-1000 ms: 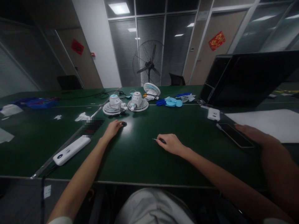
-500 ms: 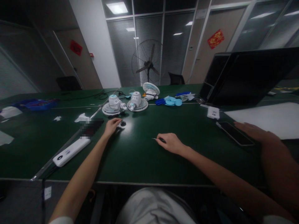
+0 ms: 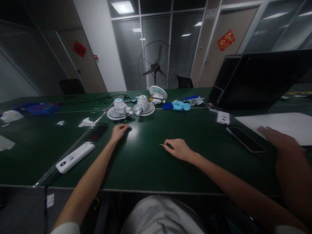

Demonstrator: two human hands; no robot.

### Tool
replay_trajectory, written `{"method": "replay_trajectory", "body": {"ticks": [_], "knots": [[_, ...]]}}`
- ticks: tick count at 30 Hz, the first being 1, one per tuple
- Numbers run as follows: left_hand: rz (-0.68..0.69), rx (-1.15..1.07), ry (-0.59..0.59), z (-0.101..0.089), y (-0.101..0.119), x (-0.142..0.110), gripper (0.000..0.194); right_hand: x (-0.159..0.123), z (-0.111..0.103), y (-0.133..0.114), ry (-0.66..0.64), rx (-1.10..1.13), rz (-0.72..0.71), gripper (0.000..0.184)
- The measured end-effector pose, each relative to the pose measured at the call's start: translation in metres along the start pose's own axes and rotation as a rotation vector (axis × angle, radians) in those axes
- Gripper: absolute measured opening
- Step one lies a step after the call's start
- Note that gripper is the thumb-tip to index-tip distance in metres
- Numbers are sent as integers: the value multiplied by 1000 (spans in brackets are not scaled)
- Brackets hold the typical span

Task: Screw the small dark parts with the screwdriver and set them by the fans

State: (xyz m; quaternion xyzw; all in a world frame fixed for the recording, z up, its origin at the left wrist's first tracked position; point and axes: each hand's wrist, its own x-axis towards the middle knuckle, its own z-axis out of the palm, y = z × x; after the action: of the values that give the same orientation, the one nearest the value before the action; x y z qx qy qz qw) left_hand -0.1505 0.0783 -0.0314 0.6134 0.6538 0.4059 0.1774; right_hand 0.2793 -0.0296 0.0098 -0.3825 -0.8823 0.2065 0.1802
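Note:
My left hand (image 3: 119,132) is over the green table with thumb and fingers pinched on a small black part (image 3: 130,128), partly hidden by the fingertips. What kind of part it is, I cannot make out. Farther right and nearer to me, my right hand (image 3: 179,149) is closed around the black handle of a small screwdriver (image 3: 170,146), its thin metal shaft pointing left. Beyond my left hand, two white fan heads, a left one (image 3: 119,110) and a right one (image 3: 143,106), lie face down. A third fan head (image 3: 158,94) is tilted behind them.
Another person's hand (image 3: 278,136) is over a white sheet (image 3: 292,122) at the right, beside a phone (image 3: 246,139). A large black monitor (image 3: 265,81) stands behind. Blue fan blades (image 3: 180,105) are at the back. A white power strip (image 3: 75,158) lies at the left.
My left hand has moved slightly right, and its fingers now cover more of the black part. My right hand stays put. The other person's hand has slid right, away from the phone.

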Motion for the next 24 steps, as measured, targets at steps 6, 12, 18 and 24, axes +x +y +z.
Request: {"method": "replay_trajectory", "body": {"ticks": [6, 12, 18, 24], "knots": [[44, 70, 44, 2, 7, -5, 32, 0, -1, -2, 13, -18, 3, 26], [264, 129, -28, 2, 34, -23, 26, 0, -2, -3, 18, -34, 2, 28], [467, 83, -325, 18, 74, -54, 24, 0, -2, -1, 22, -29, -24, 28], [567, -69, -648, 51, 118, -99, 23, 0, -2, -5, 49, -60, -79, 22]]}}
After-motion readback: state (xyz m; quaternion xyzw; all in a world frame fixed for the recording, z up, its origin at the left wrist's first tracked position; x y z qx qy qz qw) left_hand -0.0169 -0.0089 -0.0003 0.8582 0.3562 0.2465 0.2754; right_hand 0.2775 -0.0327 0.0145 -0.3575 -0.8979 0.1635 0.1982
